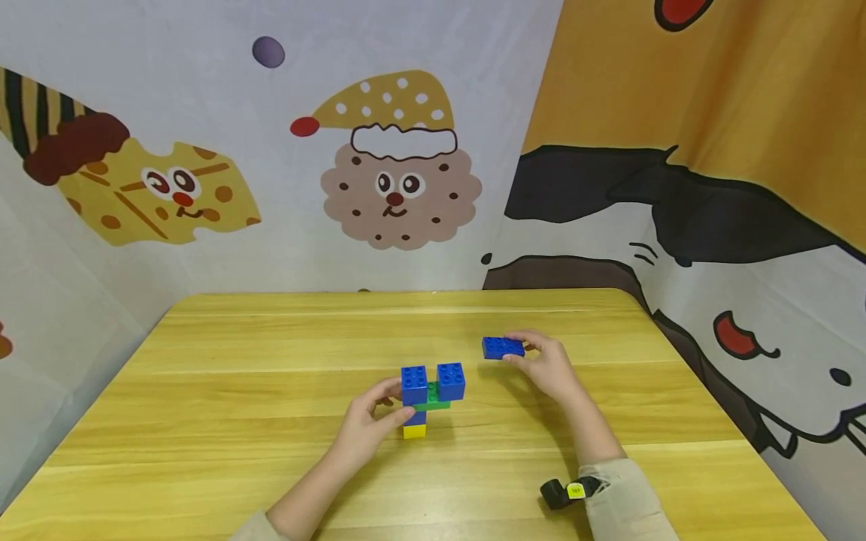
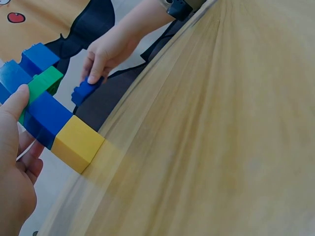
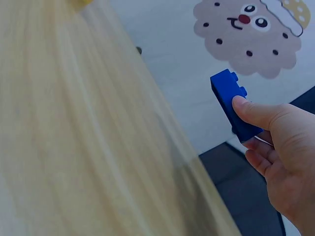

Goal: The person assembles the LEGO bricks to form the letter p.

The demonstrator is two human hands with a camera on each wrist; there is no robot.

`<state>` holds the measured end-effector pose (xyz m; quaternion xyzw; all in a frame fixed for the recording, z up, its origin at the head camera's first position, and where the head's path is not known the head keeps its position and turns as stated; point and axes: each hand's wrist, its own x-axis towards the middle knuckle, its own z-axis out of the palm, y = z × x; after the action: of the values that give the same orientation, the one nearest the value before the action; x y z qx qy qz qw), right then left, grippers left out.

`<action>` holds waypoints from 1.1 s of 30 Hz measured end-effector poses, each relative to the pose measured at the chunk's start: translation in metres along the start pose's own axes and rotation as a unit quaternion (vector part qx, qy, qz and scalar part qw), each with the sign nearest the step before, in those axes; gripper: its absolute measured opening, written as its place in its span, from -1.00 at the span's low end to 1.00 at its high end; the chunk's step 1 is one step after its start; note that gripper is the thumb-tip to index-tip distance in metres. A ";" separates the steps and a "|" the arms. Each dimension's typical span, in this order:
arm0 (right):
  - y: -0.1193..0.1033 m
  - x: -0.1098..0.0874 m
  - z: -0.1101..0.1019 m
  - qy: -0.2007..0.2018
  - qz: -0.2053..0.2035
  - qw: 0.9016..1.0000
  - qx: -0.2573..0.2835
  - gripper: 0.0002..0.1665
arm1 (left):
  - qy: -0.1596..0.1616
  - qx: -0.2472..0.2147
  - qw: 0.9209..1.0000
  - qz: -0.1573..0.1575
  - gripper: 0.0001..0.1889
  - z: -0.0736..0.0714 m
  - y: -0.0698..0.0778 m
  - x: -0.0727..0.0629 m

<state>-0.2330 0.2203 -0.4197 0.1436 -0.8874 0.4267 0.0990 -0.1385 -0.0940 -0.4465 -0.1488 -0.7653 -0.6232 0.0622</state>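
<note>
Near the middle of the table stands a small stack of toy building bricks: a yellow brick (image 1: 415, 432) at the bottom, a blue one over it, then a green brick (image 1: 440, 404) jutting to the right. Two blue bricks (image 1: 451, 382) sit side by side on the green one, with a gap between them. My left hand (image 1: 365, 421) grips the stack from its left side, thumb across the front. Up and to the right, my right hand (image 1: 546, 366) pinches a loose long blue brick (image 3: 231, 101) between thumb and fingers, studs facing up, apart from the stack.
The wooden table (image 1: 271, 338) reaches back to a cloth backdrop (image 1: 223, 90) printed with cartoon figures. A black strap device with a yellow label (image 1: 575, 491) is worn at my right wrist, by the sleeve (image 1: 629, 496).
</note>
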 end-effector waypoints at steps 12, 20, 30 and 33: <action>-0.037 -0.003 -0.007 0.025 -0.010 0.999 0.027 -0.57 | 0.000 -0.005 1.000 -0.013 -0.62 0.000 0.004 -0.001; -0.057 -0.005 -0.010 0.045 -0.050 0.998 0.020 -0.57 | -0.001 0.000 1.000 -0.015 -0.62 0.000 0.003 0.000; -0.080 -0.011 -0.010 0.053 -0.083 0.994 0.037 -0.59 | -0.001 0.003 1.000 -0.011 -0.62 0.000 0.001 0.000; -0.086 -0.014 -0.009 0.050 -0.089 0.994 0.043 -0.58 | -0.001 0.000 1.000 -0.009 -0.63 0.000 0.001 0.000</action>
<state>-0.1903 0.1789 -0.3552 0.2043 -0.8458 0.4609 0.1747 -0.1377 -0.0935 -0.4456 -0.1424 -0.7669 -0.6233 0.0555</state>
